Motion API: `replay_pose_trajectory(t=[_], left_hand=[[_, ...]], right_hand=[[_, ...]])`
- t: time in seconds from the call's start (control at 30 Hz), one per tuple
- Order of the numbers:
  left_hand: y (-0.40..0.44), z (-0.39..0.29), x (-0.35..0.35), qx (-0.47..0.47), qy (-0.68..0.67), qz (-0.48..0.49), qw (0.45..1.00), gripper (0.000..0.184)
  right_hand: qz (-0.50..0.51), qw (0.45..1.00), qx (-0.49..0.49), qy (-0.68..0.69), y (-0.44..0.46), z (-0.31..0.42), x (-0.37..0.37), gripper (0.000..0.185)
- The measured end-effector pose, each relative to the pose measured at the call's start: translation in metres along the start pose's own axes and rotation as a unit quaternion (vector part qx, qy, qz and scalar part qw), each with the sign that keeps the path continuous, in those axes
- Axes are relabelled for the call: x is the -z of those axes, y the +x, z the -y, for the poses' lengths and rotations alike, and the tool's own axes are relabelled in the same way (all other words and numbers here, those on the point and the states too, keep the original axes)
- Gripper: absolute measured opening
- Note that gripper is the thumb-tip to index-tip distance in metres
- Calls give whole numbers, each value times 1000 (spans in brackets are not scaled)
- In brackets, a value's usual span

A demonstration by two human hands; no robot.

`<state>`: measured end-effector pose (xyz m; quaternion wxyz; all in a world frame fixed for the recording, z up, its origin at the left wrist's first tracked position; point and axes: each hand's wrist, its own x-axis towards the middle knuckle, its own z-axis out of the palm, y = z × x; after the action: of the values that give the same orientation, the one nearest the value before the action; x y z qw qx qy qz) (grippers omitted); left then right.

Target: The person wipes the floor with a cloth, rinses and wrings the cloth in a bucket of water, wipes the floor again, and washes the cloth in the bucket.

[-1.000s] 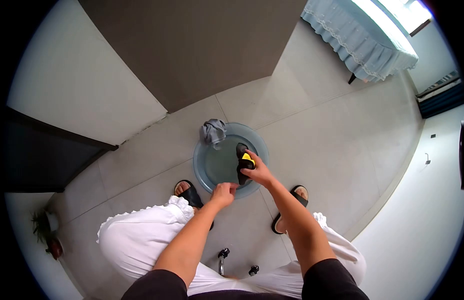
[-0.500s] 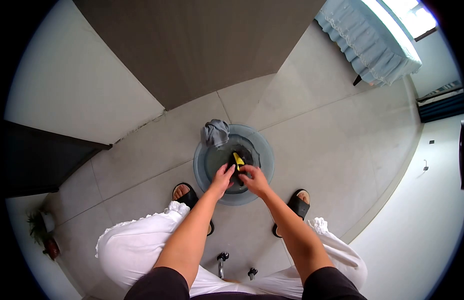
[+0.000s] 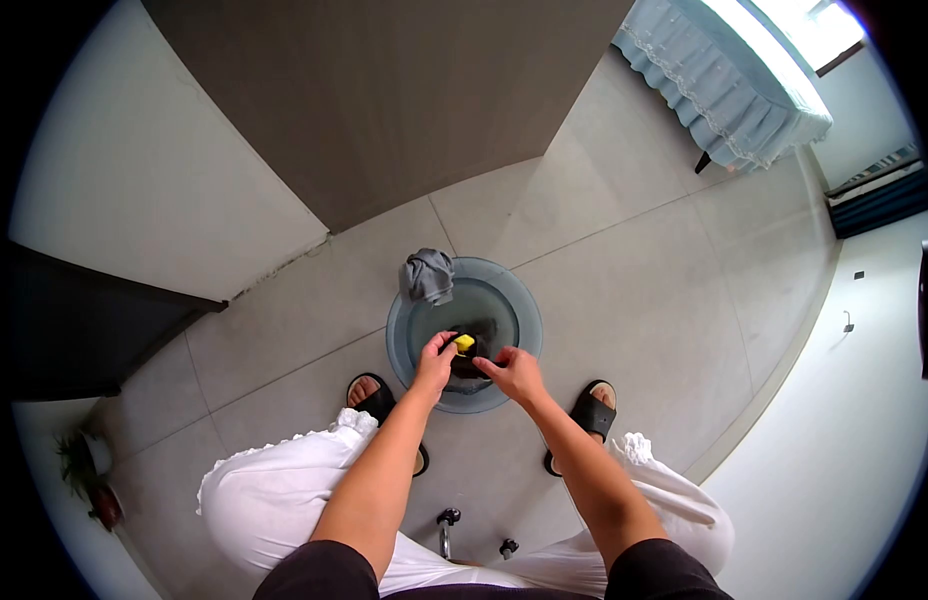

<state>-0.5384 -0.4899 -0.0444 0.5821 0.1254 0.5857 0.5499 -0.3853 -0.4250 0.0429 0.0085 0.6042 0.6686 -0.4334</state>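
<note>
A round blue-grey basin (image 3: pixel 525 310) holds water and stands on the floor between my feet. Over it, my left hand (image 3: pixel 434 363) is closed on a dark wet cloth (image 3: pixel 473 367). A small bright yellow piece (image 3: pixel 464 343) shows at the left fingertips; whether it is part of the cloth or a separate thing, I cannot tell. My right hand (image 3: pixel 516 376) pinches the cloth's right side between thumb and fingers. Some of the dark fabric hangs toward the water. A crumpled grey cloth (image 3: pixel 427 276) is draped over the basin's far left rim.
Black sandals (image 3: pixel 592 410) are on my feet at either side of the basin. A metal tap (image 3: pixel 446 530) is low between my legs. A brown panel (image 3: pixel 384 110) rises beyond the basin. A table with a frilled pale blue cover (image 3: pixel 719 90) stands far right.
The yellow piece looked longer and stood more upright before; now it is a short patch near my left fingers. My right hand has shifted slightly right and down, and the cloth stretches between both hands.
</note>
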Motion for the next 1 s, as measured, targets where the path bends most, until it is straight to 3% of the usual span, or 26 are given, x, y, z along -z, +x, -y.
replay_pose_trajectory(t=[0.07,0.1,0.17,0.23,0.27,0.37,0.5,0.6,0.67,0.8,0.9,1.0], left_hand=[[-4,-8,-2,-88,89,-26,992,14],[-6,-12,-2,-132,132,-39,982,14],[-8,-15,7,-109,200,66,972,19],[-10,-9,14,-62,198,170,963,22],[-10,-5,16,-78,259,169,948,25],[-9,8,15,-12,257,33,966,23],[-10,7,9,-113,350,-86,926,31],[5,14,9,-244,429,-52,868,36],[21,18,5,-175,420,-57,889,38],[49,7,0,5,382,-60,922,46],[68,7,-6,-11,452,-122,884,47],[88,28,-8,-69,444,-164,878,40]], right_hand=[[74,996,-33,-44,-1,9,6,35],[4,999,29,-29,4,-1,-3,38],[-136,980,148,-1,17,-27,-24,45],[-84,984,119,99,33,-37,-31,53],[-55,982,103,148,40,-41,-34,57],[-56,986,152,34,57,-46,-48,64],[-29,997,65,-11,55,-35,-52,70],[-52,997,39,32,59,-42,-64,71],[-74,993,36,82,60,-43,-66,71],[-132,988,79,-14,55,-27,-55,67],[-137,985,99,-28,59,-15,-49,65],[-123,988,91,-29,65,-10,-48,66]])
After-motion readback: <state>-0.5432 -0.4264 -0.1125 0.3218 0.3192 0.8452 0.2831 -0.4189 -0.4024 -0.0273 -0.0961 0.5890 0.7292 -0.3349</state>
